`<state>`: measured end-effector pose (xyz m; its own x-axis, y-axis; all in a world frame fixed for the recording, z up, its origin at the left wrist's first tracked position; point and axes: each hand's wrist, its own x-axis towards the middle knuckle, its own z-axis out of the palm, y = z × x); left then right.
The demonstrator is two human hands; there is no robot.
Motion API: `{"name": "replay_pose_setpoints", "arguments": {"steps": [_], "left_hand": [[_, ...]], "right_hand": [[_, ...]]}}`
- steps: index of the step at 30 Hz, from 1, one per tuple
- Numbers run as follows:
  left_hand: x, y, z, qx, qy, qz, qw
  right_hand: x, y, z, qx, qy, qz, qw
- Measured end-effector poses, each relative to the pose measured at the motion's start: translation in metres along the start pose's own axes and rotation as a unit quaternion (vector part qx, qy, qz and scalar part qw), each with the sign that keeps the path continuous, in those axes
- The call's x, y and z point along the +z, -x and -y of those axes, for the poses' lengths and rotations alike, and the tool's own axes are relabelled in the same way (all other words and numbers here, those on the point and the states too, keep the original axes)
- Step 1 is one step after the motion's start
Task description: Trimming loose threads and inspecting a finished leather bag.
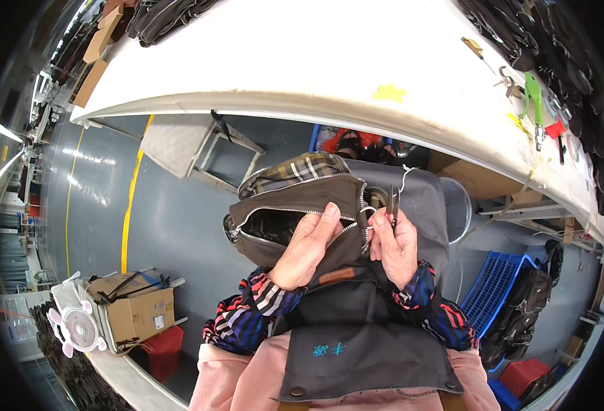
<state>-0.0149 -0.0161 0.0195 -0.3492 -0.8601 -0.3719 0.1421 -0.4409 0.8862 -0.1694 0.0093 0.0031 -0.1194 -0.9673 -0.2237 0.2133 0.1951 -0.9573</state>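
Observation:
A dark brown fabric bag with silver zippers and plaid lining lies in front of me, its front pocket unzipped. My left hand is closed on the pocket's edge, with the thumb on top and the fingers inside the opening, partly hidden. At the bag's right end, my right hand holds what look like dark thread snips, blades pointing up. Its thumb and fingertips pinch close to the zipper end, where a white cord shows. Another white strand hangs just beyond the snips.
A long white table spans the far side, with dark bags piled at its right and a green-handled tool. Beneath it sit a stool and a blue crate. A cardboard box and small fan are at left; a blue rack stands right.

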Motion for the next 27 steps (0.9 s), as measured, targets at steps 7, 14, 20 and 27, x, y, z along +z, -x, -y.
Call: {"name": "replay_pose_setpoints", "arguments": {"steps": [7, 14, 20, 27], "left_hand": [[-0.006, 0.002, -0.031, 0.022, -0.046, 0.137, 0.989], [-0.012, 0.009, -0.017, -0.004, -0.024, 0.113, 0.993], [-0.013, 0.013, -0.003, 0.042, 0.009, 0.098, 0.994], [-0.006, 0.018, -0.009, 0.048, -0.008, 0.136, 0.989]], "right_hand": [[0.0, -0.001, 0.009, 0.041, -0.043, 0.1, 0.993], [-0.001, 0.003, 0.005, 0.008, -0.053, 0.105, 0.993], [-0.004, 0.003, 0.004, 0.045, -0.067, 0.135, 0.987], [-0.006, 0.005, 0.006, 0.047, -0.068, 0.149, 0.985]]}}
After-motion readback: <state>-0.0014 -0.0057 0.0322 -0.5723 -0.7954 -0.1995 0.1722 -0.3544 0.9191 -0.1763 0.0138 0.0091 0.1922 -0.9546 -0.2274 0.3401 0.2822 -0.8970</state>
